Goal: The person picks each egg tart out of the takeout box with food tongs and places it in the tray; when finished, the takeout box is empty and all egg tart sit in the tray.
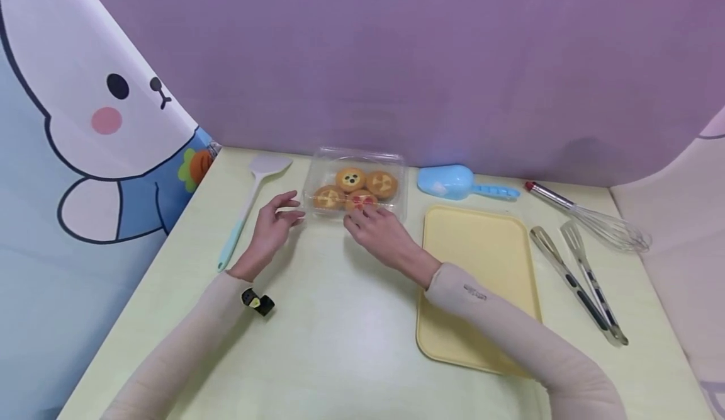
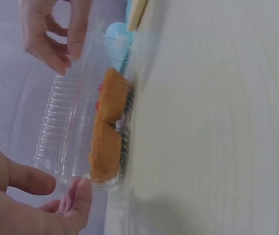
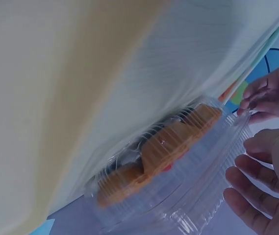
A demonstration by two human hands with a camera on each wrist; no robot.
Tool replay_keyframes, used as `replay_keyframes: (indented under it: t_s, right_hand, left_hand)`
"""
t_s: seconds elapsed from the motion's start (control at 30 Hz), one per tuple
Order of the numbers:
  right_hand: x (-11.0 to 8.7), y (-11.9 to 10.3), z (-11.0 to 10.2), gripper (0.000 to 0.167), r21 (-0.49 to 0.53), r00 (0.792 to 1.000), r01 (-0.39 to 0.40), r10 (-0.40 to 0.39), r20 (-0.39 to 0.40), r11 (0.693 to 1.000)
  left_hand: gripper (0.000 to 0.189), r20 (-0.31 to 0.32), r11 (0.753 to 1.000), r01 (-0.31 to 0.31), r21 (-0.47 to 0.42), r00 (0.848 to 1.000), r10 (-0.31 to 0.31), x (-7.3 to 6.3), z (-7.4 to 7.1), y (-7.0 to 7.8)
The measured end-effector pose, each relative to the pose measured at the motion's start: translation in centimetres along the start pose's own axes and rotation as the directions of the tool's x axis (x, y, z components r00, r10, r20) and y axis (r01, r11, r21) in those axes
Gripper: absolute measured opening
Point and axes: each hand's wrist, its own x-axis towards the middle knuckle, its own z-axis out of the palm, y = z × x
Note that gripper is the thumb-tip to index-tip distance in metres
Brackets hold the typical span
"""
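Observation:
A clear plastic clamshell box (image 1: 401,184) stands near the back of the table with several round cookies inside. One cookie (image 1: 350,179) has a face-like pattern and another shows red marks. At the box's left end, my left hand (image 1: 270,230) reaches in with its thumb and fingertips at the front corner; in the left wrist view they lie on either side of the lid edge (image 2: 63,174). My right hand (image 1: 381,234) reaches over the front edge, overlapping it. Its fingers (image 3: 257,196) are spread and gently bent beside the ridged lid in the right wrist view.
Left of the box lies a spatula (image 1: 236,231) with a mint handle. On the right are a blue scoop (image 1: 447,182), a yellow tray (image 1: 476,231) under my right forearm, a whisk (image 1: 595,218) and metal tongs (image 1: 583,281). A purple backdrop (image 1: 396,61) borders the table's back edge.

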Motion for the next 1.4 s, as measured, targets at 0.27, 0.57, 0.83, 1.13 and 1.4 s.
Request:
replay_keyframes:
  t_s: [0.27,0.57,0.83,1.13,1.4]
  right_hand:
    - [0.6,0.0,0.5,0.017,-0.021,1.0,-0.007,0.007,-0.024,1.0]
    - [0.8,0.2,0.8,0.022,0.019,0.999,-0.02,0.019,0.03,1.0]
    - [0.9,0.0,1.3,0.025,0.055,0.999,-0.025,0.024,0.024,0.998]
    - [1.1,0.2,1.5,0.029,0.069,0.999,-0.008,0.005,0.04,0.998]
    - [1.2,0.5,1.3,0.033,0.062,0.999,0.009,-0.012,0.039,0.998]
  left_hand:
    - [0.05,0.037,0.975,0.102,-0.197,0.995,-0.097,0.6,0.1,-0.4]
    - [0.048,0.064,0.907,0.122,-0.403,0.992,-0.105,0.8,0.3,-0.8]
    - [0.049,0.045,0.888,0.142,-0.438,0.99,-0.136,0.9,0.5,-0.9]
    - [0.049,-0.002,0.871,0.164,-0.463,0.983,-0.186,1.0,0.7,-0.7]
    - [0.045,-0.041,0.896,0.147,-0.42,0.983,-0.18,1.2,0.8,-0.5]
